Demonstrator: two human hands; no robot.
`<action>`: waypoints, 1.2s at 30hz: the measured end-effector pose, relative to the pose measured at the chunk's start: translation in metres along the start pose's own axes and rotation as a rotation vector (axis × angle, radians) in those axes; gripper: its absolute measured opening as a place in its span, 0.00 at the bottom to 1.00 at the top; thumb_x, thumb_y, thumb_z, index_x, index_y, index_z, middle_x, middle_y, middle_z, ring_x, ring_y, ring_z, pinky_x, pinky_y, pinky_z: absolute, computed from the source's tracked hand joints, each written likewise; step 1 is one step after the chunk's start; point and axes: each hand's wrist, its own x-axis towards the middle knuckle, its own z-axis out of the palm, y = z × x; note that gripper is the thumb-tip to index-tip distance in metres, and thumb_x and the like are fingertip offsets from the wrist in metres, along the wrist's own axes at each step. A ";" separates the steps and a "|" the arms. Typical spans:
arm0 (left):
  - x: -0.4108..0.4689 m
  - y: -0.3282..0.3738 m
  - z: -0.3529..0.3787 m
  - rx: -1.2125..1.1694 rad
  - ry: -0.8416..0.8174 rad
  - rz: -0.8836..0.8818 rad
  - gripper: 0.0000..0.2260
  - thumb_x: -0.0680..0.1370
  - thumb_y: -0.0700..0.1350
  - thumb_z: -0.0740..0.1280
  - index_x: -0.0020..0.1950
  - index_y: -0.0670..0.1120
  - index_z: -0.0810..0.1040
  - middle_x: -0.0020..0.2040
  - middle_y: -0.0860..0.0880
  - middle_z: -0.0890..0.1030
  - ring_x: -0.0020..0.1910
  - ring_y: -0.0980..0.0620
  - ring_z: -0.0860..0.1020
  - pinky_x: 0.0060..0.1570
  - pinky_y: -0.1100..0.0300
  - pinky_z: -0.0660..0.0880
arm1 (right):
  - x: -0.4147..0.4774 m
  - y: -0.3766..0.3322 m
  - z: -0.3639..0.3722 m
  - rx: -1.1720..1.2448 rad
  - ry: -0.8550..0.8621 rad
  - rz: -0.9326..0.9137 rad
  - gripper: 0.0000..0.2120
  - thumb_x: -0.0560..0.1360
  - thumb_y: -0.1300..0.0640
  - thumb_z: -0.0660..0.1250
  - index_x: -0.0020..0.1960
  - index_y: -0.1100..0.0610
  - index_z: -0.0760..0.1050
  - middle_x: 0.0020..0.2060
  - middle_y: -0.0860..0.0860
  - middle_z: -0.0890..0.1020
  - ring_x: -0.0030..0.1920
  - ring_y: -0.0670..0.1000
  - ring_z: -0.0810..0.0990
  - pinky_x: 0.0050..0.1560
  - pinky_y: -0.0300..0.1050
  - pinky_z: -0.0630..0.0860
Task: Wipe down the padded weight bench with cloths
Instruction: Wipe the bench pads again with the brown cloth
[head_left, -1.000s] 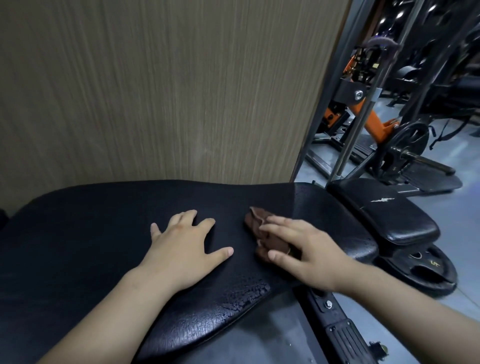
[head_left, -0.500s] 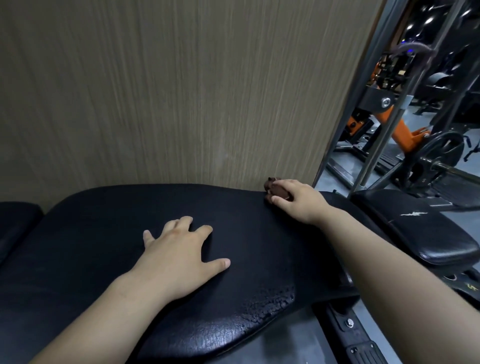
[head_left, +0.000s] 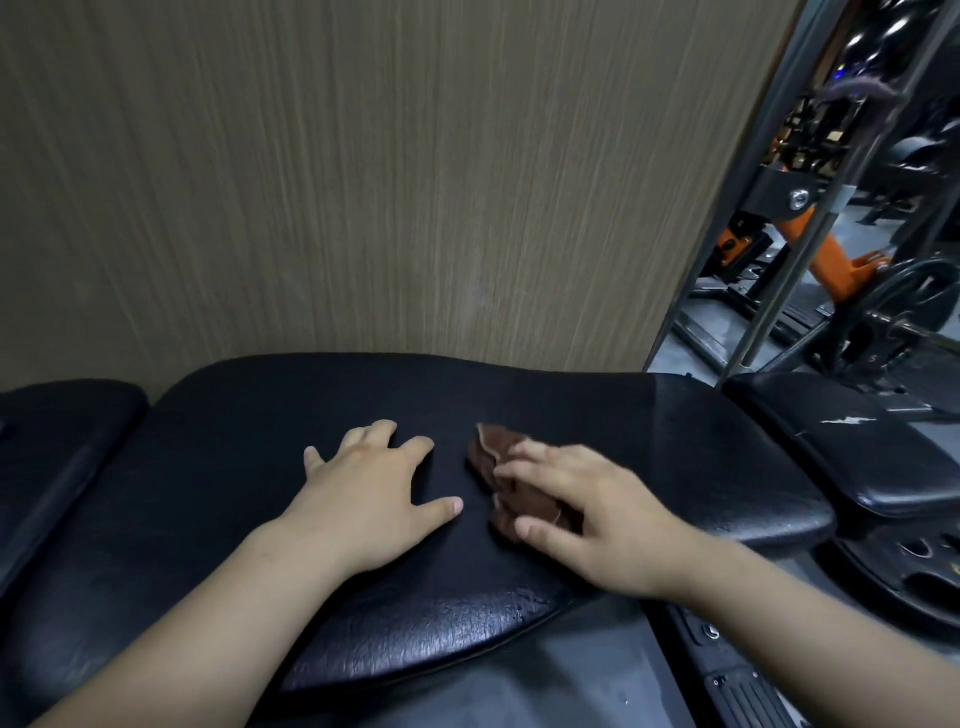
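The black padded bench (head_left: 218, 467) stretches across the lower half of the view, with cracked vinyl along its near edge. A crumpled brown cloth (head_left: 511, 480) lies on the pad right of centre. My right hand (head_left: 597, 514) presses down on the cloth, fingers spread over it, and covers its right part. My left hand (head_left: 374, 493) lies flat on the bare pad just left of the cloth, fingers apart, holding nothing.
A wood-grain wall panel (head_left: 363, 182) rises directly behind the bench. A second black pad (head_left: 872, 457) sits at the right with a weight plate (head_left: 914, 566) below it. Metal rack uprights and an orange machine (head_left: 831, 254) stand at the far right.
My right hand has dragged the cloth from the far edge of the pad by the wall back toward me, to beside my left hand. My left hand has stayed flat in place.
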 end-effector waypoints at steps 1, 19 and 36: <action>-0.002 -0.002 -0.001 -0.002 0.003 -0.001 0.34 0.73 0.72 0.59 0.76 0.60 0.60 0.79 0.49 0.56 0.78 0.47 0.53 0.72 0.31 0.54 | -0.009 -0.011 0.002 0.000 -0.010 -0.029 0.23 0.76 0.41 0.65 0.70 0.46 0.73 0.70 0.48 0.74 0.67 0.48 0.73 0.70 0.41 0.65; -0.039 -0.083 -0.015 -0.010 0.012 -0.133 0.34 0.74 0.71 0.60 0.77 0.61 0.58 0.80 0.50 0.54 0.79 0.49 0.51 0.74 0.33 0.53 | 0.149 0.055 0.015 -0.031 0.061 0.333 0.26 0.78 0.40 0.63 0.74 0.45 0.68 0.74 0.47 0.69 0.71 0.56 0.69 0.71 0.48 0.63; -0.046 -0.098 -0.008 -0.065 0.042 -0.114 0.35 0.75 0.72 0.57 0.78 0.60 0.58 0.81 0.50 0.53 0.79 0.48 0.50 0.75 0.35 0.51 | 0.028 -0.081 0.030 0.011 -0.077 -0.083 0.26 0.77 0.37 0.62 0.72 0.45 0.71 0.72 0.48 0.73 0.70 0.50 0.71 0.70 0.47 0.66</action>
